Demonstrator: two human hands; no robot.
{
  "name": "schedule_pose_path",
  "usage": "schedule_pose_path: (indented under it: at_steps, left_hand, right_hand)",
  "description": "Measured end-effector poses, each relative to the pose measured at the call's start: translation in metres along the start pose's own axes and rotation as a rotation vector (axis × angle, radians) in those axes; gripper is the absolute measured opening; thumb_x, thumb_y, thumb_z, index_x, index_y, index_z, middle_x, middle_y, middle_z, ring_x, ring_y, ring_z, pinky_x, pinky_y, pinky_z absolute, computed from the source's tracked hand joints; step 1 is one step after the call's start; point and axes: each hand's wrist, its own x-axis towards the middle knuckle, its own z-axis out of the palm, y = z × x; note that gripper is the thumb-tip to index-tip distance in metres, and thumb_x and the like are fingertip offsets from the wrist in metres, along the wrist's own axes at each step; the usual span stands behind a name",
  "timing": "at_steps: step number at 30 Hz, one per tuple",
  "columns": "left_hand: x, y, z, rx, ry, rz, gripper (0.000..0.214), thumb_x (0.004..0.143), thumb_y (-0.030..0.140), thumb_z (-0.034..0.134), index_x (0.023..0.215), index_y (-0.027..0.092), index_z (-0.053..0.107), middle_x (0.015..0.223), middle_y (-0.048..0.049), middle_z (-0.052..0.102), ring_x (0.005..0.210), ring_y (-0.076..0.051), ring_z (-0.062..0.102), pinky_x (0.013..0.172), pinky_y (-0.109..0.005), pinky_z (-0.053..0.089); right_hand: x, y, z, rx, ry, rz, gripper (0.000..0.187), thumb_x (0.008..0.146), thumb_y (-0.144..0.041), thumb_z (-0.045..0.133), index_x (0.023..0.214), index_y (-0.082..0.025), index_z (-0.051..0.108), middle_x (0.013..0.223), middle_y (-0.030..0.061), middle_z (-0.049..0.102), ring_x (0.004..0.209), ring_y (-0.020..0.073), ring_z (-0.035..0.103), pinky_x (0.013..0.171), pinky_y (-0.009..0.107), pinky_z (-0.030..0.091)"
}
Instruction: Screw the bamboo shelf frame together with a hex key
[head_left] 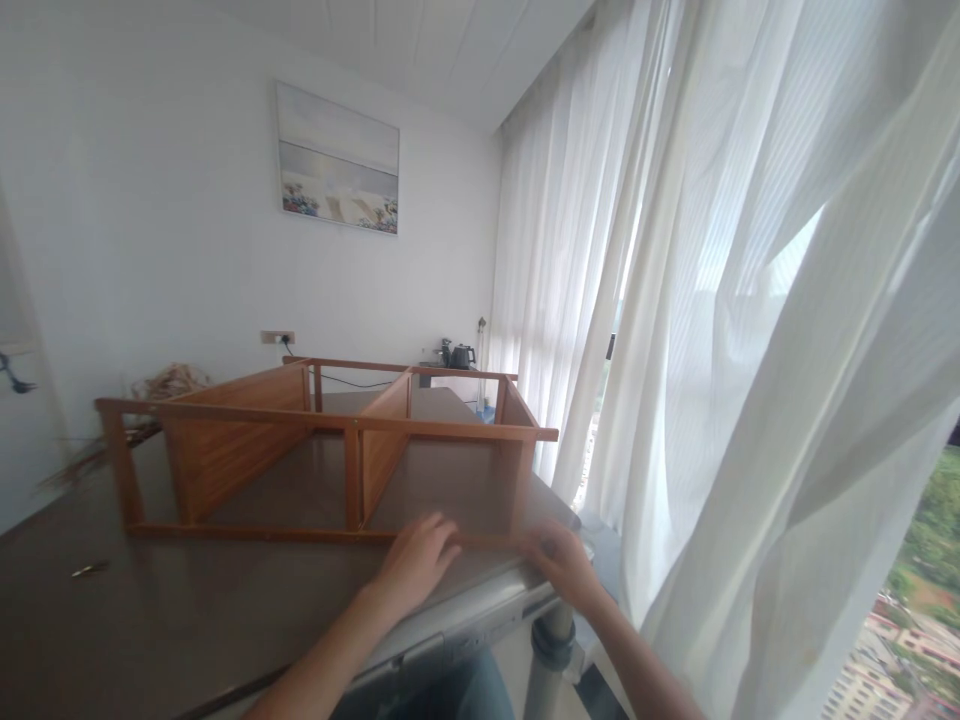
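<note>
A reddish-brown wooden shelf frame (352, 470) lies on its side on the dark tabletop, its boards standing upright between the rails. At the near bottom rail, right of the middle post, is my left hand (420, 558). Its fingers reach forward, loosely bent and apart, over or against the rail; exact contact is unclear. By the rail's right end, near the corner of the table, is my right hand (564, 562). Its fingers are curled together and blurred, and whatever they may hold cannot be made out.
Small brass-coloured hardware (90, 570) lies on the tabletop (187, 630) at left. Straw-like stuff (169, 382) sits behind the frame. A dark kettle (463, 355) stands at the back. White curtains (690, 350) hang close on the right, and a grey pipe-like leg (551, 650) stands below the table edge.
</note>
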Motion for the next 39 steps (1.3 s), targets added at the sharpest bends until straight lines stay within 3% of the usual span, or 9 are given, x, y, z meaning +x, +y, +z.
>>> schedule_pose_path:
  at_steps: [4,8,14,23,32,39]
  left_hand:
    - [-0.013,-0.039,-0.025,0.065,-0.038,-0.025,0.022,0.100,0.026,0.051,0.098,0.018,0.071,0.104,-0.0087,0.067,0.103,-0.026,0.063,0.091,-0.038,0.045]
    - [-0.018,-0.055,-0.025,0.111,-0.039,-0.030,0.022,0.101,0.023,0.047,0.099,0.018,0.068,0.107,-0.0088,0.066,0.105,-0.026,0.061,0.093,-0.038,0.043]
    - [-0.018,-0.056,-0.012,0.140,-0.002,-0.042,0.020,0.101,0.020,0.044,0.097,0.018,0.063,0.106,-0.0098,0.065,0.100,-0.027,0.059,0.088,-0.039,0.041]
    - [-0.022,-0.059,-0.015,0.107,0.021,0.044,0.021,0.104,0.021,0.040,0.097,0.019,0.059,0.104,-0.0070,0.063,0.097,-0.024,0.059,0.086,-0.037,0.039]
    - [-0.022,-0.056,-0.017,0.073,0.032,0.016,0.019,0.102,0.021,0.042,0.097,0.020,0.060,0.106,-0.0064,0.064,0.099,-0.023,0.060,0.088,-0.036,0.041]
    - [-0.022,-0.057,-0.009,0.094,0.064,-0.034,0.022,0.101,0.022,0.041,0.097,0.020,0.063,0.105,-0.0083,0.064,0.101,-0.025,0.060,0.090,-0.039,0.043]
  right_hand:
    - [-0.004,-0.003,0.002,-0.006,0.020,0.007,0.031,0.095,-0.048,0.060,0.091,-0.021,0.075,0.088,0.0054,0.070,0.081,0.0213,0.066,0.075,0.033,0.048]
    - [-0.007,-0.006,0.003,-0.007,0.038,0.002,0.029,0.095,-0.047,0.060,0.092,-0.022,0.074,0.088,0.0052,0.069,0.082,0.0217,0.065,0.075,0.032,0.048]
    - [-0.008,-0.006,0.004,-0.018,0.058,-0.007,0.030,0.095,-0.049,0.061,0.088,-0.021,0.073,0.086,0.0047,0.067,0.076,0.0197,0.063,0.072,0.032,0.047]
    - [-0.010,-0.003,0.003,-0.019,0.055,0.001,0.032,0.094,-0.050,0.062,0.086,-0.021,0.072,0.084,0.0038,0.065,0.072,0.0178,0.059,0.067,0.030,0.044]
    - [-0.011,-0.009,0.001,-0.007,0.044,-0.008,0.032,0.095,-0.050,0.062,0.089,-0.022,0.074,0.086,0.0044,0.067,0.076,0.0192,0.062,0.071,0.031,0.047]
    - [-0.014,-0.006,0.003,-0.030,0.075,-0.016,0.032,0.096,-0.051,0.062,0.091,-0.022,0.075,0.088,0.0053,0.068,0.079,0.0206,0.063,0.072,0.030,0.048]
